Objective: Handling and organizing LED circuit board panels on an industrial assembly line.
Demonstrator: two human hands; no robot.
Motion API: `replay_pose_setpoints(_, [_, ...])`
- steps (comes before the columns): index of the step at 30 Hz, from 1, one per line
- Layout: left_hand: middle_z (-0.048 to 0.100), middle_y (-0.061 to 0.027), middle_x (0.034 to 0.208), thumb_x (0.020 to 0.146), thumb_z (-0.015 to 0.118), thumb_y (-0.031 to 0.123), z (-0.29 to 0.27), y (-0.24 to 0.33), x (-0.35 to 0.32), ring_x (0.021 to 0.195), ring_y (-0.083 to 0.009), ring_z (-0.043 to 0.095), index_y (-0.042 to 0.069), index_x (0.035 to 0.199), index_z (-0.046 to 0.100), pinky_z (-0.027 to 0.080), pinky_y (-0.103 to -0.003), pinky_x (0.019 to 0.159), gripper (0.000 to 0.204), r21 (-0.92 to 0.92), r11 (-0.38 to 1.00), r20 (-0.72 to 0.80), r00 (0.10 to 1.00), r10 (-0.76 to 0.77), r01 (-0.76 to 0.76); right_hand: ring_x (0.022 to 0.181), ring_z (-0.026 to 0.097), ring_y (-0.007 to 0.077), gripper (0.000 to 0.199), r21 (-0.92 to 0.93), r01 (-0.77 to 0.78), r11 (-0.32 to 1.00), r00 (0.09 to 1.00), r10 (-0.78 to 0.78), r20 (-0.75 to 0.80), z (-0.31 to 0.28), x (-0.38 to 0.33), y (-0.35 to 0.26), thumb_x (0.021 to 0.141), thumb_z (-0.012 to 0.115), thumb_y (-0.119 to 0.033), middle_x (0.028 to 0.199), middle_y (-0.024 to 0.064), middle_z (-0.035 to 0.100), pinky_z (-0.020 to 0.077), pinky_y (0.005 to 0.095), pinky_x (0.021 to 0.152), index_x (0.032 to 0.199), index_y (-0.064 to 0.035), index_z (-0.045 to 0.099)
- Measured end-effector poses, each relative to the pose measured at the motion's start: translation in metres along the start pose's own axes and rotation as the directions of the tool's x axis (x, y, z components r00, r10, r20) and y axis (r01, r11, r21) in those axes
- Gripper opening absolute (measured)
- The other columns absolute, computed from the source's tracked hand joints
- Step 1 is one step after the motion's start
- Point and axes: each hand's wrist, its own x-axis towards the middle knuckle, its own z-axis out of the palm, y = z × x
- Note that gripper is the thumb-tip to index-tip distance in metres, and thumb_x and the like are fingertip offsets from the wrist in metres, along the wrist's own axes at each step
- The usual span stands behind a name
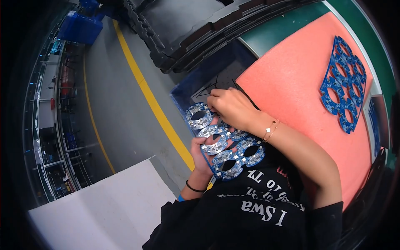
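Nearest the camera, at about six o'clock, the person's black top with white lettering is filling the lower frame, and a white box-like surface (104,208) is lying at seven o'clock. Just above the top, the left hand (203,155), with a dark band on its wrist, is closing around the lower edge of a blue panel of ring-shaped circuit boards (227,141), gripping it from below. The right hand (229,106), with a thin gold bracelet on its wrist, is lying on the panel's upper end with fingers curled and pressing on the boards near the topmost ring; whether it is pinching a piece is not clear.

The panel's long axis is running from about ten o'clock to four o'clock, so it is stretching from the right hand's fingertips down toward the left hand. Both hands are touching it, the left at its lower half, the right at its upper half.

Behind the hands, a dark blue bin (216,75) is sitting at twelve o'clock. A salmon-pink mat (291,83) is covering the green tabletop (283,25) toward two o'clock, and a second blue panel of rings (343,83) is lying flat on it at three o'clock, well apart from the hands. Farther off, black trays (200,33) are stacking at twelve o'clock, a yellow floor line (141,83) is running past at ten, and a blue crate (81,27) is sitting at eleven.
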Motion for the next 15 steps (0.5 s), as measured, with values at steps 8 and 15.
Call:
replay_pose_setpoints(8, [0.05, -0.017, 0.113, 0.077, 0.033, 0.033, 0.006, -0.004, 0.002, 0.09, -0.0255, 0.057, 0.012, 0.135, 0.029, 0.049, -0.044, 0.079, 0.062, 0.063, 0.998, -0.103, 0.995, 0.009, -0.002, 0.072, 0.057, 0.0304, 0.02, -0.153, 0.112, 0.982, 0.993, -0.105, 0.054, -0.001, -0.001, -0.001, 0.061, 0.065, -0.005, 0.077, 0.0108, 0.056, 0.0441, 0.0379, 0.064, 0.077, -0.0026, 0.054])
replay_pose_setpoints(15, [0.05, -0.0157, 0.11, 0.076, 0.033, 0.035, -0.006, -0.005, 0.006, 0.086, -0.026, 0.059, 0.013, 0.138, 0.023, 0.05, -0.043, 0.078, 0.066, 0.019, 1.0, -0.079, 0.997, 0.0, 0.001, 0.075, 0.056, 0.0341, 0.026, -0.084, 0.019, 0.996, 0.997, -0.025, -0.073, -0.005, 0.0, 0.0, 0.058, 0.067, -0.002, 0.081, 0.0129, 0.056, 0.0447, 0.0401, 0.069, 0.081, -0.0012, 0.054])
